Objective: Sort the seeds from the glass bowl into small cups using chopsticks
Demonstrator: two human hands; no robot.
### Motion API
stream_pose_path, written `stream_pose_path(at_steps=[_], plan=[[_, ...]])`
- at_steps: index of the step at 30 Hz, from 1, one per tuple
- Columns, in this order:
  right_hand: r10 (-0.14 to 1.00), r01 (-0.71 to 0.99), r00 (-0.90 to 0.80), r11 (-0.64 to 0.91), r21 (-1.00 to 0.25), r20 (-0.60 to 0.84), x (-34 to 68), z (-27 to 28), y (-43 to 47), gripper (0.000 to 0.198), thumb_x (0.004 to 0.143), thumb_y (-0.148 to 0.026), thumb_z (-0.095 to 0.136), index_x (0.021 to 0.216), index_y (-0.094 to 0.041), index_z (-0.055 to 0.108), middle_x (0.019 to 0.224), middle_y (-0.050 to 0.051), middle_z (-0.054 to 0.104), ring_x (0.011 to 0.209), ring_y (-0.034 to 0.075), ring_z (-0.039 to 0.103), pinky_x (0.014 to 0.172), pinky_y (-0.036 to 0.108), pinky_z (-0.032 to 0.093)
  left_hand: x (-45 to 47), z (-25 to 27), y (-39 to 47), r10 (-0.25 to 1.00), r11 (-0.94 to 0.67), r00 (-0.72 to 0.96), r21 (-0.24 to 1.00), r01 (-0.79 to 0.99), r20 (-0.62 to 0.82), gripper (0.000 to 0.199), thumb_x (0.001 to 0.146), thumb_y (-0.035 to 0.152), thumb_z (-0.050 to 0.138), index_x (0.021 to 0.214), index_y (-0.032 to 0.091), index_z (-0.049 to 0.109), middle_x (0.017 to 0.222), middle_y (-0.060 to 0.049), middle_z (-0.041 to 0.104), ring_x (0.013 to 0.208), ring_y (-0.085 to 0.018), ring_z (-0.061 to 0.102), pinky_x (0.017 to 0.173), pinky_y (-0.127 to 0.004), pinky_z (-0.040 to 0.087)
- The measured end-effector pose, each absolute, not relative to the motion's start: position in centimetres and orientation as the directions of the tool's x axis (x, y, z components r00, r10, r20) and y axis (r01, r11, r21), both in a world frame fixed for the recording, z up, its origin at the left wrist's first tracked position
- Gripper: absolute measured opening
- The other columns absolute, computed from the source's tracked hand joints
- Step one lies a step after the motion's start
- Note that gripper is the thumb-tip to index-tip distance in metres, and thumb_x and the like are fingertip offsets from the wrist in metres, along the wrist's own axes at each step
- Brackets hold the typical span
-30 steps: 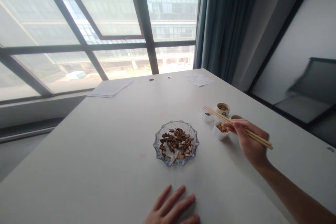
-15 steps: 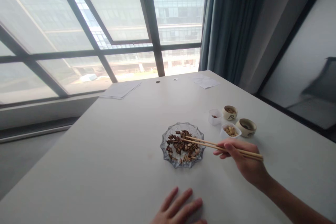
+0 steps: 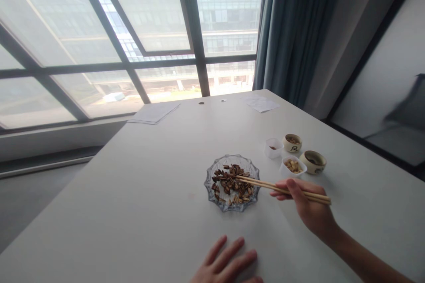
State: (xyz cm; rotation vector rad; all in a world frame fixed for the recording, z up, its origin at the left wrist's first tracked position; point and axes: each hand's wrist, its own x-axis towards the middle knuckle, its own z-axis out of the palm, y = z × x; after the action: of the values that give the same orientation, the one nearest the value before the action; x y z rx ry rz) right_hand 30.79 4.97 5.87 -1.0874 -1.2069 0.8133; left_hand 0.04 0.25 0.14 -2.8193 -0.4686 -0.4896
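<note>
A pair of wooden chopsticks is gripped in my right hand, to the right of a scalloped glass dish. The chopstick tips are close together among the brown striped seeds in the dish; whether a seed is pinched between them I cannot tell. My left hand rests on the white table below the dish, fingers spread and holding nothing. Its wrist is cut off by the bottom of the view.
Right of the dish stand a clear plastic cup with a few dark bits, another plastic cup of pale nuts, and two cream ceramic cups. Papers lie at the far left, more sheets near the window.
The chopstick tips have closed toward each other over the seeds. My right hand has barely moved, and my left hand stays flat on the table. The view has shifted slightly.
</note>
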Motion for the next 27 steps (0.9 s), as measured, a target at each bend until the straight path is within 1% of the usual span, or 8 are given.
stream_pose_path(at_steps=[4,8,11,13,15,17,23,27], plan=[[0.932,0.008,0.261,0.259,-0.966,0.252,30.8,6.3,5.2,0.043,0.093,-0.057,0.077,0.084,-0.016,0.084,0.074,0.013,0.082,0.064,0.031,0.083,0.059,0.034,0.072,0.1,0.4,0.3,0.274,-0.919,0.896,-0.180,0.351,0.350,0.050,0.106,0.042,0.071,0.154,0.043,0.057,0.161,0.007,0.055,0.146,-0.021,0.056,0.127,-0.044,0.037],[0.920,-0.067,0.352,0.212,-0.975,0.176,32.0,6.8,6.0,0.049,0.089,-0.062,0.079,0.083,-0.013,0.084,0.075,0.015,0.082,0.065,0.031,0.083,0.059,0.034,0.072,0.0,0.5,0.4,0.275,-0.928,0.895,-0.146,0.342,0.350,0.048,0.104,0.041,0.074,0.150,0.042,0.061,0.160,0.006,0.056,0.147,-0.021,0.056,0.129,-0.043,0.035],[0.854,-0.090,0.485,0.264,-0.960,0.189,33.8,7.4,6.9,0.047,0.089,-0.060,0.080,0.084,-0.013,0.084,0.079,0.014,0.083,0.068,0.028,0.083,0.064,0.031,0.072,-0.1,0.4,0.4,0.269,-0.932,0.896,-0.138,0.335,0.353,0.046,0.104,0.041,0.074,0.149,0.041,0.062,0.160,0.005,0.056,0.148,-0.021,0.054,0.130,-0.043,0.033],[0.776,-0.072,0.586,0.336,-0.939,0.233,35.2,7.7,7.7,0.046,0.089,-0.060,0.080,0.086,-0.014,0.083,0.079,0.013,0.083,0.069,0.026,0.083,0.068,0.030,0.072,-0.2,0.3,0.4,0.266,-0.931,0.895,-0.145,0.335,0.359,0.044,0.105,0.041,0.073,0.148,0.041,0.063,0.161,0.005,0.056,0.148,-0.021,0.053,0.130,-0.044,0.032],[0.706,-0.036,0.652,0.393,-0.919,0.276,36.5,7.8,8.4,0.046,0.090,-0.060,0.079,0.086,-0.014,0.082,0.078,0.012,0.082,0.068,0.024,0.083,0.069,0.028,0.071,-0.2,0.2,0.5,0.264,-0.931,0.894,-0.147,0.335,0.361,0.042,0.106,0.040,0.071,0.148,0.041,0.063,0.161,0.005,0.055,0.150,-0.022,0.052,0.130,-0.044,0.032],[0.673,-0.016,0.679,0.412,-0.911,0.292,37.5,7.6,9.1,0.045,0.090,-0.060,0.079,0.085,-0.015,0.082,0.079,0.013,0.082,0.068,0.024,0.082,0.067,0.029,0.071,-0.3,0.1,0.5,0.263,-0.933,0.895,-0.143,0.331,0.360,0.043,0.106,0.040,0.072,0.148,0.040,0.063,0.162,0.005,0.055,0.151,-0.022,0.050,0.130,-0.045,0.031],[0.664,-0.029,0.698,0.399,-0.916,0.267,38.3,6.8,10.0,0.043,0.088,-0.062,0.079,0.080,-0.019,0.082,0.080,0.014,0.081,0.071,0.028,0.082,0.070,0.036,0.072,-0.4,0.1,0.6,0.257,-0.934,0.899,-0.149,0.326,0.354,0.045,0.105,0.042,0.072,0.149,0.040,0.062,0.163,0.005,0.054,0.151,-0.022,0.050,0.130,-0.046,0.030],[0.664,-0.001,0.685,0.412,-0.911,0.299,37.9,7.0,9.8,0.045,0.083,-0.064,0.083,0.081,-0.019,0.081,0.080,0.011,0.081,0.069,0.025,0.082,0.067,0.031,0.071,-0.4,0.0,0.5,0.260,-0.930,0.896,-0.158,0.333,0.361,0.047,0.105,0.041,0.073,0.150,0.040,0.061,0.163,0.006,0.053,0.152,-0.022,0.049,0.131,-0.047,0.025]])
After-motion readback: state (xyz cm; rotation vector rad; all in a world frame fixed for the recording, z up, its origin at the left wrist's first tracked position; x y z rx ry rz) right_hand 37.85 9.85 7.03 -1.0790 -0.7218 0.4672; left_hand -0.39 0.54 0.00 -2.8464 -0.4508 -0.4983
